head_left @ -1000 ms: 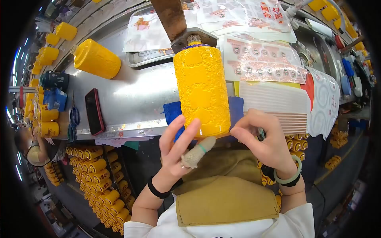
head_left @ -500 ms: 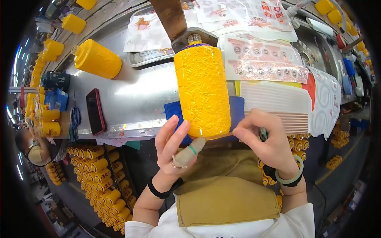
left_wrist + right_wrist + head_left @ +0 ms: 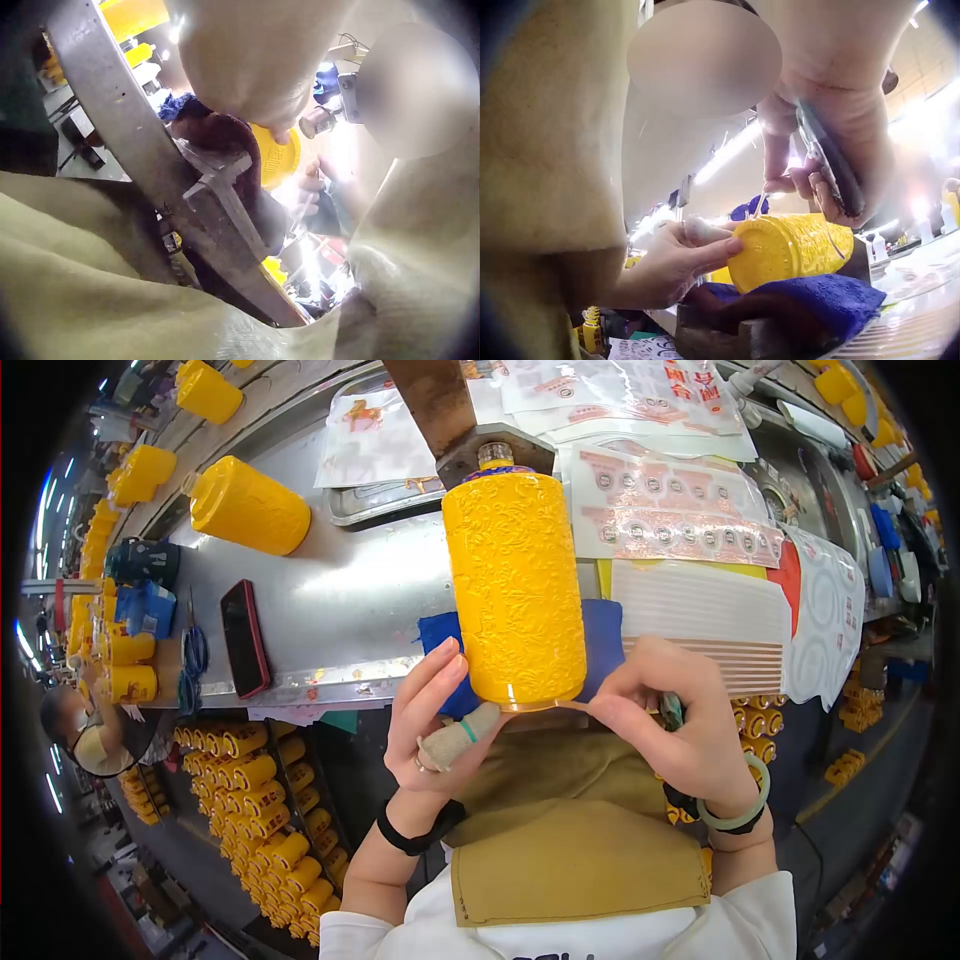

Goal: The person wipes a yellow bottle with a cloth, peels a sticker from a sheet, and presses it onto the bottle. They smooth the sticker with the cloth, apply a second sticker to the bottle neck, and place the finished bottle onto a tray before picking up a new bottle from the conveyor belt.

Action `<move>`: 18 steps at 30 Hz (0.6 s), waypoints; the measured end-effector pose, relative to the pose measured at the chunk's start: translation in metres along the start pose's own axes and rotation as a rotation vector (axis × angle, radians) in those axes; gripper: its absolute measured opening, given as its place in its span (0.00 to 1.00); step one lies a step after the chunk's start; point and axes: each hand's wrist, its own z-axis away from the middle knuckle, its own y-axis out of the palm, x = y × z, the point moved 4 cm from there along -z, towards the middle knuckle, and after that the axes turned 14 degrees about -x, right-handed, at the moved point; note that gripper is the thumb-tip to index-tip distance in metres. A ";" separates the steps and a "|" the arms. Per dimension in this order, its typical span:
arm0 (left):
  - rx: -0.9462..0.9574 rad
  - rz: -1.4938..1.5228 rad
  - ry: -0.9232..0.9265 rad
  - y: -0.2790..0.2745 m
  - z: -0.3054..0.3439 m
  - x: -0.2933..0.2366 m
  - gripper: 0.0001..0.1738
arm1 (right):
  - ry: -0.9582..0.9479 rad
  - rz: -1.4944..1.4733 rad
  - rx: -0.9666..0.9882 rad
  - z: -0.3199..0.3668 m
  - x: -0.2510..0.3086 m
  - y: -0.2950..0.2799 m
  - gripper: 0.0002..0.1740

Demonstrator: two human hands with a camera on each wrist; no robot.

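Label sheets (image 3: pixel 680 510) crowd the upper right; a phone (image 3: pixel 245 638) lies at the left. The embossed yellow bottle (image 3: pixel 515 590) lies on a blue cloth (image 3: pixel 602 632). The left hand (image 3: pixel 430 725) touches its base with straight fingers, and the right hand (image 3: pixel 680 735) pinches a thin strip (image 3: pixel 570 705).

1. The yellow bottle (image 3: pixel 515 585), embossed all over with floral relief, lies on its side on a blue cloth (image 3: pixel 440 635). Its neck points away and its flat base faces the person.
2. A thin strip (image 3: pixel 565 705), pale brown, runs along the base's lower rim, trailing off rightward.

Khaki apron (image 3: pixel 575 850), white sleeves (image 3: pixel 350 942) — black wristbands (image 3: pixel 405 834), green bangle (image 3: pixel 741 815), cloth thumb cot (image 3: pixel 452 733).
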 end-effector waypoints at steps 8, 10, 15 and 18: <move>0.076 -0.086 0.173 -0.009 0.006 -0.001 0.17 | -0.023 -0.002 0.019 0.001 0.009 -0.006 0.05; 0.083 -0.077 0.142 -0.007 0.006 -0.005 0.18 | -0.031 0.039 -0.005 0.000 0.002 -0.008 0.05; 0.169 -0.010 0.217 0.002 -0.010 -0.010 0.17 | 0.029 0.036 -0.008 -0.002 -0.010 -0.005 0.05; 0.064 0.059 0.052 0.009 -0.004 -0.005 0.19 | 0.041 0.027 -0.002 -0.003 -0.010 -0.001 0.06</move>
